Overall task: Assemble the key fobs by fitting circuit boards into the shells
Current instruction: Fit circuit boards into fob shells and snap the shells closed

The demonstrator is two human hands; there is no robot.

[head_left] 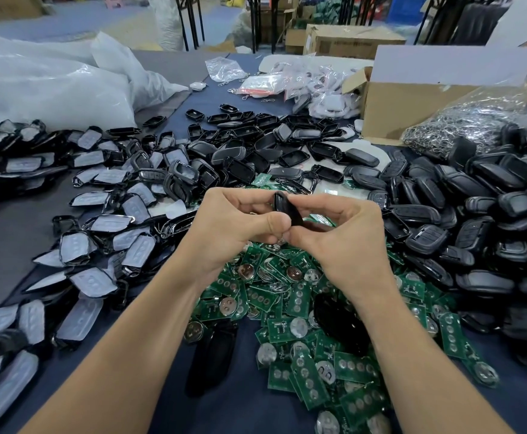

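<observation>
A black key fob shell (282, 205) is held edge-on above the table between both hands. My left hand (235, 225) grips its left side with fingers and thumb curled round it. My right hand (339, 228) pinches its right side, thumb tip against the left thumb. Whether a board sits inside the shell is hidden. Under the hands lies a heap of green circuit boards (303, 308) with round silver battery clips.
Shells with grey rubber pads (93, 245) are spread on the left. Black shell halves (475, 214) are piled on the right and at the back. A cardboard box (412, 98), a bag of metal key rings (469, 120) and white plastic bags (52, 83) stand at the back.
</observation>
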